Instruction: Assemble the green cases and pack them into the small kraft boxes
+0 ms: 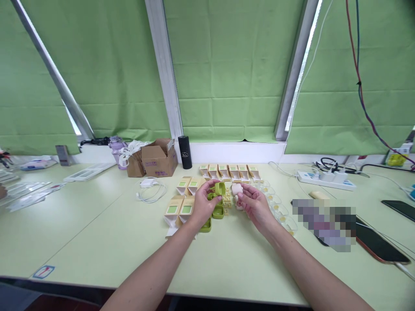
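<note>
Here's the pale green desk, and it's busy! Far left, a purple bottle, then a cardboard box and a black cylinder. A white charger lies in front of the box. Into the middle: a far row of small cartons, green cases nearer, clear plastic shells lined up to their right. Over on the right, a power strip, and nearer, a phone!
</note>
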`<state>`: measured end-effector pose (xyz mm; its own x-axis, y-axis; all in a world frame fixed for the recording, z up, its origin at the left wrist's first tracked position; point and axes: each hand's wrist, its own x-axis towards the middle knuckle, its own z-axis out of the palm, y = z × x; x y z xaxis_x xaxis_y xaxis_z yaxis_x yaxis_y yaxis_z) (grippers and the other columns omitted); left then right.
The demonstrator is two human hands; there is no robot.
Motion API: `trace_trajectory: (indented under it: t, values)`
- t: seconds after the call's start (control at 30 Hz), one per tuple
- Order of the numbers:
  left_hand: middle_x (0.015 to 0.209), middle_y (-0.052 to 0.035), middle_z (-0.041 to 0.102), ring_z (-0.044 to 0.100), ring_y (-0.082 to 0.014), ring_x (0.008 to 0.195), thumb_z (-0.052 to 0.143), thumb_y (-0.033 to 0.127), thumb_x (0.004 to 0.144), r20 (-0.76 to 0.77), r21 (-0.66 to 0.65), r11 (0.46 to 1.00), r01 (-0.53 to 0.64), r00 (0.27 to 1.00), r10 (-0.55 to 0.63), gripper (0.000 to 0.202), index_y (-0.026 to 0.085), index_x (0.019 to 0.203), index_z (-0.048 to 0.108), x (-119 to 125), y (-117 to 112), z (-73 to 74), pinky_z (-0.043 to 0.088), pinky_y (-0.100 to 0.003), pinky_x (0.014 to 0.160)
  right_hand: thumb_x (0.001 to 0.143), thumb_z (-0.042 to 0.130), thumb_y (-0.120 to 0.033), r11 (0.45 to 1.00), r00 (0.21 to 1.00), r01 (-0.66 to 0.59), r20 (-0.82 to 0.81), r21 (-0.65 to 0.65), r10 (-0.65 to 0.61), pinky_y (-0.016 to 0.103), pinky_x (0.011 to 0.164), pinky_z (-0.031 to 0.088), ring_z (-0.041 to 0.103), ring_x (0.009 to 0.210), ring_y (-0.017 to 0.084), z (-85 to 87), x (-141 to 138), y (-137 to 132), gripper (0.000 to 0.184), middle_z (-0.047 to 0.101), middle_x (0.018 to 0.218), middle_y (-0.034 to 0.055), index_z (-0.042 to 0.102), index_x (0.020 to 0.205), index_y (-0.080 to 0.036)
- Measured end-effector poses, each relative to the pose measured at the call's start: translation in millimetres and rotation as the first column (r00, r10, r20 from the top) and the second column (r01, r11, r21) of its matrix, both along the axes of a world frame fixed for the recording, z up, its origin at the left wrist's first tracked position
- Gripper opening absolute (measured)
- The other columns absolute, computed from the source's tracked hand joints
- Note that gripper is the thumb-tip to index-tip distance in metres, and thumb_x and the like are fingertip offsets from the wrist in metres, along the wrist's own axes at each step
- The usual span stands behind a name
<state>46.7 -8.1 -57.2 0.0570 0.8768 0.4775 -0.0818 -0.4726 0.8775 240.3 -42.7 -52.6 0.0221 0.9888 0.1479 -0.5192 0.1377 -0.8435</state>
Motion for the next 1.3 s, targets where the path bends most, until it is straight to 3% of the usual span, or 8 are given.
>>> trace_trajectory:
  t: [0.17,0.33,0.6,0.93,1.3]
  values:
    - [0.128,-0.0093,0.074,0.068,-0.0274,0.12,0.08,0.007,0.074,-0.079,0.033,0.999,0.0,0.997,0.002,0.051,0.024,0.123,0.077,0,-3,-1.8,0.051,-0.043,0.108,0.068,0.1,-0.047,0.999,0.999,0.018,0.042,0.028,-0.019,0.028,0.058,0.05,0.056,0.061,0.012,-2.0,0,1,0.049,0.073,0.087,0.0007,0.079,0.105,-0.022]
    - [0.131,-0.0085,0.068,0.062,-0.0291,0.129,0.082,0.008,0.075,-0.218,0.116,0.992,-0.043,0.974,0.068,0.053,0.03,0.124,0.081,0,-7,-2.2,0.049,-0.043,0.111,0.065,0.098,-0.06,0.996,0.984,0.075,0.158,0.048,-0.082,0.028,0.055,0.048,0.053,0.058,0.013,-3.7,-3,4,0.056,0.07,0.077,0.0004,0.08,0.1,-0.021]
    - [0.128,-0.0073,0.063,0.058,-0.0289,0.131,0.084,0.007,0.075,-0.262,0.135,0.99,-0.037,0.962,0.071,0.056,0.034,0.124,0.082,1,-9,-3.8,0.05,-0.042,0.112,0.063,0.092,-0.072,0.991,0.946,0.11,0.299,0.072,-0.127,0.027,0.051,0.04,0.048,0.052,0.012,-0.9,-6,3,0.063,0.061,0.058,-0.0026,0.081,0.092,-0.018]
    - [0.13,-0.0077,0.065,0.055,-0.0269,0.136,0.086,0.007,0.076,-0.341,0.162,0.986,-0.033,0.936,0.087,0.058,0.034,0.127,0.081,1,-11,-2.6,0.046,-0.045,0.121,0.065,0.089,-0.076,0.993,0.917,0.09,0.382,0.08,-0.114,0.026,0.051,0.04,0.049,0.05,0.012,-4.0,-3,5,0.064,0.058,0.057,-0.0019,0.08,0.084,-0.017]
    - [0.123,-0.0071,0.074,0.055,-0.0283,0.13,0.086,0.004,0.076,-0.368,0.225,0.974,-0.004,0.926,0.089,0.058,0.033,0.125,0.081,4,-16,3.2,0.045,-0.052,0.12,0.066,0.09,-0.075,0.996,0.924,0.041,0.378,0.073,-0.065,0.03,0.06,0.054,0.063,0.057,0.017,-7.5,-4,5,0.06,0.068,0.065,0.0017,0.078,0.079,-0.018]
